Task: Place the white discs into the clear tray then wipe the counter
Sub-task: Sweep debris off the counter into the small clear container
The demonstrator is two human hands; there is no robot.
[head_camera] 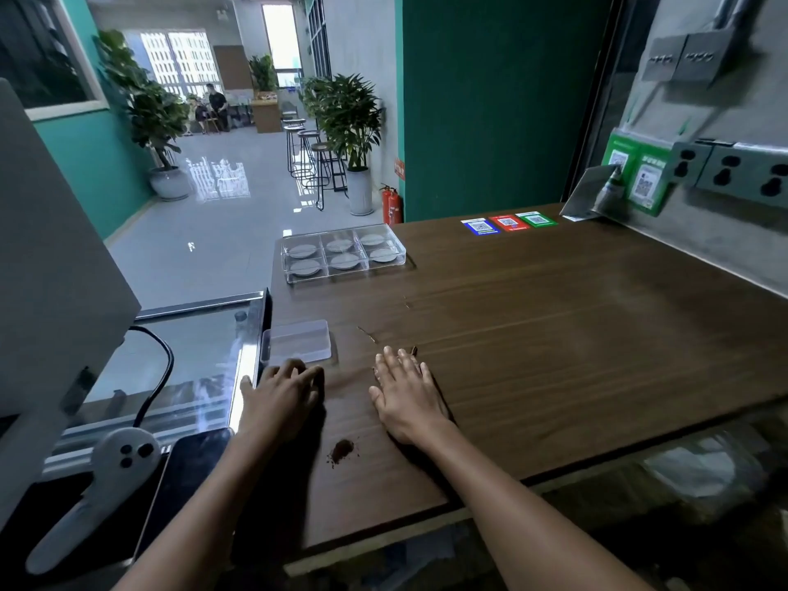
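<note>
Wooden counter [554,334] bears clear six-cell tray [290,266] of round discs [345,261]

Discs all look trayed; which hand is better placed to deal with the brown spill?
Probably the right hand: it lies flat and open just beyond the brown spill, while the left hand sits by the clear lid at the counter's edge.

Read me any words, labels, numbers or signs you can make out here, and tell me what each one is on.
No text here can be read.
Blue, red and green QR cards on the counter: printing too small.
Green QR placards on the right wall: codes show, words blurred.
Red sign on the green wall edge: characters too blurred.
Fire extinguishers: labels unreadable.
Clear tray and lid: no markings visible.
</note>
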